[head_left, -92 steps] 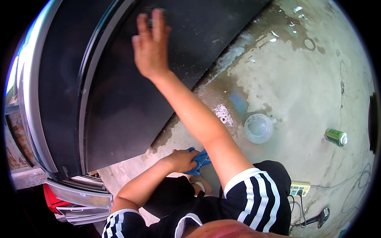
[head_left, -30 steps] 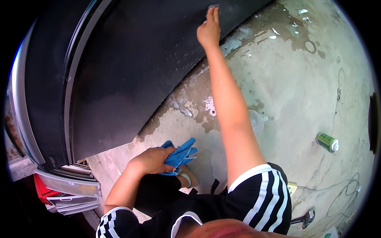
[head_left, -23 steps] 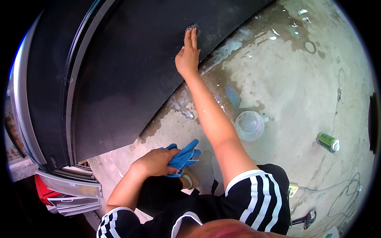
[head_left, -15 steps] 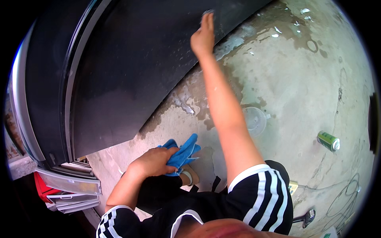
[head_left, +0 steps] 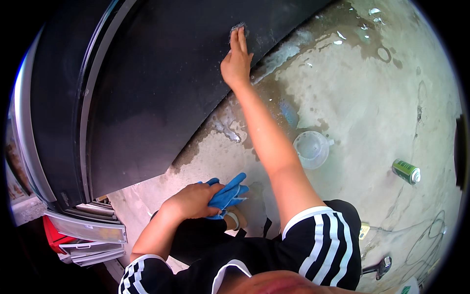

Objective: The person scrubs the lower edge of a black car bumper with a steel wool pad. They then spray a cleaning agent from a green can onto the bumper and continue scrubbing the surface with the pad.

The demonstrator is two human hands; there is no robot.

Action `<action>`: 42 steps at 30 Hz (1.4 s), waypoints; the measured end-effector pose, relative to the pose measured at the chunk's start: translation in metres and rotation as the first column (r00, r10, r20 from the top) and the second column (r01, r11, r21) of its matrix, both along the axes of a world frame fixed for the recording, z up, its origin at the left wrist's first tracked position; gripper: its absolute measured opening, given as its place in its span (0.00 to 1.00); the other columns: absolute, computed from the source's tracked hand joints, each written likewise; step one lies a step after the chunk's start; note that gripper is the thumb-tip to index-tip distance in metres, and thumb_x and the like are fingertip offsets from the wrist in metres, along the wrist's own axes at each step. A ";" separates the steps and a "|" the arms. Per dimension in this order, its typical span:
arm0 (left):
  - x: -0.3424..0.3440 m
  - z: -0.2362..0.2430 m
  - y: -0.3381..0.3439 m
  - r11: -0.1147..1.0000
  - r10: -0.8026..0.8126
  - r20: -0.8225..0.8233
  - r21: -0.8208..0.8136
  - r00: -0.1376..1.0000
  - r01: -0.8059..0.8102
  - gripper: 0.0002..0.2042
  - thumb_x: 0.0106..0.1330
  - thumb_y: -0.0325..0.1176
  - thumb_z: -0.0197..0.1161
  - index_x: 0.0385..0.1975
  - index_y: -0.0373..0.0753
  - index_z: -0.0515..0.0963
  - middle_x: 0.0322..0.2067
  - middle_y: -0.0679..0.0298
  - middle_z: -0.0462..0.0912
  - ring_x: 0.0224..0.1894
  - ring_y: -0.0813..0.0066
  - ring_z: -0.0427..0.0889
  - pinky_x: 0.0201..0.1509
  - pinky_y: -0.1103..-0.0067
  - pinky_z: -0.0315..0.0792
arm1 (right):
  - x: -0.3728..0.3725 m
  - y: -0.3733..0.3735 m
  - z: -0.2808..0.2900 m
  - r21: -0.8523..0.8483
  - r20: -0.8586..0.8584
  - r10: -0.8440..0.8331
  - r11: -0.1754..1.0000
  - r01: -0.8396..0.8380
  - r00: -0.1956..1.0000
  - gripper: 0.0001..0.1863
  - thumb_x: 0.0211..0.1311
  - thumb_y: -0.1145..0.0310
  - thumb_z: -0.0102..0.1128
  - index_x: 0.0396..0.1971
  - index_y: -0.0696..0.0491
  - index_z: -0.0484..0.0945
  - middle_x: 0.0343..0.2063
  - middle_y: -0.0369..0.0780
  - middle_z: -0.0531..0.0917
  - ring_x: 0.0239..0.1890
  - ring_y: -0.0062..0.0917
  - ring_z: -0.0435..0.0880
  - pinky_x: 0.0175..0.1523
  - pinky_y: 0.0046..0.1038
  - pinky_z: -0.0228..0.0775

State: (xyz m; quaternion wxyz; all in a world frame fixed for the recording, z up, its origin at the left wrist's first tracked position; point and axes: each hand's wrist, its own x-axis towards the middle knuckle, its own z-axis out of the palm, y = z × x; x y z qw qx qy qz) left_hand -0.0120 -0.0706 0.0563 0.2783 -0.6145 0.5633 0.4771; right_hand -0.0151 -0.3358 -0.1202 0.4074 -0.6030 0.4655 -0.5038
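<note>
My right hand (head_left: 237, 62) reaches far forward, its fingers pressing a small grey steel-wool scouring pad (head_left: 239, 29) against a large flat black panel (head_left: 161, 98). Only the pad's far edge shows beyond the fingertips. Specks of moisture dot the panel around it. Closer to my body, my left hand (head_left: 193, 200) is closed round a crumpled blue cloth (head_left: 229, 195), held above my knee and foot and away from the panel.
A clear plastic tub with a handle (head_left: 312, 150) stands on the wet-stained concrete floor (head_left: 362, 103). Further right lie a green spray can (head_left: 406, 171), a cable (head_left: 421, 245) and a wrench (head_left: 381, 268). Grey panels and racks (head_left: 88, 232) are stacked at lower left.
My right hand has drawn the scouring pad back toward me and to the left across the black panel. My left hand, with the blue cloth, has shifted only slightly.
</note>
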 end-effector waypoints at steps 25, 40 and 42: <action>-0.002 -0.004 0.000 0.998 -0.052 -0.029 -0.034 0.998 0.051 0.30 0.54 0.40 0.67 0.57 0.41 0.67 0.40 0.47 0.79 0.46 0.49 0.78 0.50 0.65 0.70 | -0.015 -0.031 -0.009 -0.069 0.084 -0.112 0.991 0.118 0.990 0.34 0.57 0.81 0.42 0.67 0.52 0.55 0.70 0.41 0.50 0.70 0.39 0.52 0.65 0.65 0.37; 0.001 -0.006 0.000 0.997 -0.062 -0.056 -0.040 0.997 0.060 0.29 0.54 0.40 0.67 0.57 0.40 0.68 0.40 0.48 0.79 0.46 0.49 0.77 0.51 0.65 0.70 | -0.016 -0.048 -0.004 -0.067 0.152 -0.135 0.987 0.147 0.979 0.32 0.59 0.80 0.40 0.67 0.55 0.55 0.70 0.43 0.49 0.71 0.40 0.51 0.65 0.64 0.39; 0.001 -0.005 -0.004 0.998 -0.059 -0.048 -0.005 0.997 0.059 0.29 0.54 0.40 0.67 0.57 0.40 0.68 0.40 0.48 0.79 0.46 0.49 0.77 0.51 0.65 0.70 | -0.001 -0.007 0.011 -0.033 0.091 -0.030 0.999 0.033 0.995 0.35 0.56 0.82 0.41 0.67 0.53 0.54 0.71 0.43 0.47 0.72 0.39 0.48 0.65 0.64 0.38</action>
